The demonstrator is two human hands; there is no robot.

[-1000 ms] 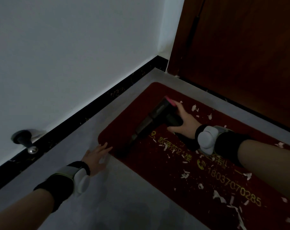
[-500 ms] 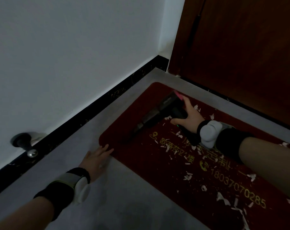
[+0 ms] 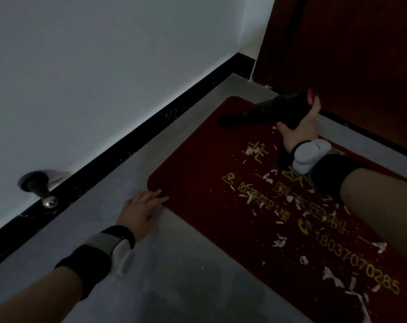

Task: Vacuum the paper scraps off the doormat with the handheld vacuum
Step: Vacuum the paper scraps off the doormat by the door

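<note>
Black handheld vacuum (image 3: 277, 108) on scrap-strewn red doormat (image 3: 197, 164)

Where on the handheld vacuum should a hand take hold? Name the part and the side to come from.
Grip the thick rear body of the handheld vacuum, near its pink end, coming from the near side as the right hand does now. The nozzle tapers thin towards the wall and must stay free over the doormat.

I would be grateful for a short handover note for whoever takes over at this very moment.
Right hand grips the handheld vacuum, nozzle down on the doormat's far end by the door.
Left hand lies flat, fingers touching the mat's near corner.
Done: the wall-side strip looks free of scraps.
Left: paper scraps across the lettering and the near right end.
</note>
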